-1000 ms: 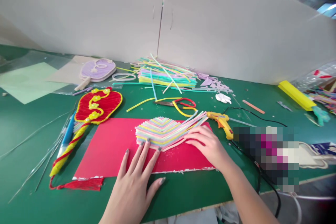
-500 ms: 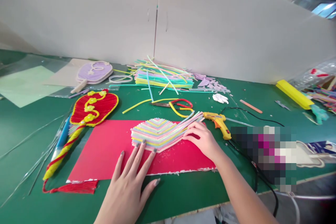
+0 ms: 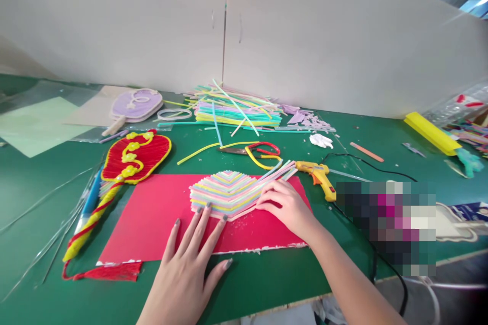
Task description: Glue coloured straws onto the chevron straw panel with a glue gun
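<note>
Pastel pipe cleaners [image 3: 229,194] lie side by side in a V-shaped striped pattern on a red sheet [image 3: 152,208]. Their loose ends fan out to the upper right. My left hand [image 3: 190,259] rests flat with fingers spread, its fingertips touching the lower left edge of the pattern. At the lower right edge, my right hand [image 3: 287,207] has its fingers drawn together, closed on the outermost pale pink pipe cleaner. The tips of some fingers are hidden. Just beyond the loose ends lies a yellow glue gun [image 3: 320,177].
Red-handled scissors [image 3: 251,151] and a pile of pipe cleaners [image 3: 236,111] lie behind the sheet. To the left are a red fan with yellow flowers [image 3: 137,157] and a purple fan [image 3: 135,104]. A black cable [image 3: 362,238] and a blurred patch [image 3: 385,223] are at right.
My right hand has slid slightly left and down along the edge of the pattern. My left hand stays in place.
</note>
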A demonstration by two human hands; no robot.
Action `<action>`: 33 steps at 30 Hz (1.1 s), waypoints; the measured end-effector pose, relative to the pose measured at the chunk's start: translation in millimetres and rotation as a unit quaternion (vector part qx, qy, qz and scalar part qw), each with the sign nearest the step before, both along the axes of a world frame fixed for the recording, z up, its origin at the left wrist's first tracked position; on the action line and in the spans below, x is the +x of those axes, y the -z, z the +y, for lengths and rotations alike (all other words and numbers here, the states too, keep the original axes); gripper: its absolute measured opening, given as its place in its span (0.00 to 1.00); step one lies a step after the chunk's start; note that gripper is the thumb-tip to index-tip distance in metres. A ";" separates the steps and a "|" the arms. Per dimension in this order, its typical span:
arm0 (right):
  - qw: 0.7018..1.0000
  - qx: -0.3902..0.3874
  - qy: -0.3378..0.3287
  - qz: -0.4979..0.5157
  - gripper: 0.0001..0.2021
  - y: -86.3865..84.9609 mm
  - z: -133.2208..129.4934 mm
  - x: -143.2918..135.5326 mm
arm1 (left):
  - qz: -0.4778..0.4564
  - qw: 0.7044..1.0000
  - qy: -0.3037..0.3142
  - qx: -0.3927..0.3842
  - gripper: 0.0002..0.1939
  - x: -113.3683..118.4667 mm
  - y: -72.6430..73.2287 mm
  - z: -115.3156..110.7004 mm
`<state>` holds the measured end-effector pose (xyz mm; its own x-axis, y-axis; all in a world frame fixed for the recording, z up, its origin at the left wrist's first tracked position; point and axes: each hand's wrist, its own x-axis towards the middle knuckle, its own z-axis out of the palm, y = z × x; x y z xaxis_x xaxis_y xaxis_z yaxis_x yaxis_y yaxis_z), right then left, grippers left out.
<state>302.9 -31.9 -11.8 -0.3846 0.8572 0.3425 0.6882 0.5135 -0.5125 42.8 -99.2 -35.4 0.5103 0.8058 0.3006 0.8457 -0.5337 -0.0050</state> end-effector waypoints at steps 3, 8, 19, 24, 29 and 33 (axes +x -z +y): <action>1.000 -0.016 0.001 0.010 0.06 1.4 1.5 -1.2 | 0.007 1.000 0.004 0.003 0.33 0.1 -0.3 0.5; 1.000 -0.021 0.003 0.019 0.05 1.3 1.4 -0.8 | 0.010 1.000 0.007 0.000 0.33 3.2 -2.3 1.5; 1.000 0.008 0.009 -0.001 0.05 3.7 -1.0 -0.7 | 0.013 1.000 0.010 0.008 0.32 4.4 -3.9 1.3; 0.999 0.022 0.016 -0.020 0.06 0.1 -2.4 -2.6 | 0.009 1.000 0.007 0.006 0.32 5.1 -3.4 1.5; 0.999 0.024 0.017 -0.038 0.07 -2.9 -2.9 -4.7 | 0.009 1.000 0.006 0.010 0.32 5.1 -2.4 1.6; 0.999 0.029 0.011 -0.042 0.08 -1.9 -2.7 -3.7 | 0.016 1.000 0.006 0.017 0.32 4.2 -2.1 1.0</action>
<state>299.2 -34.6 -9.9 -0.3962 0.8453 0.3585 0.7390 0.5253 -0.4219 47.0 -98.2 -33.3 0.5299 0.7890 0.3111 0.8380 -0.5434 -0.0491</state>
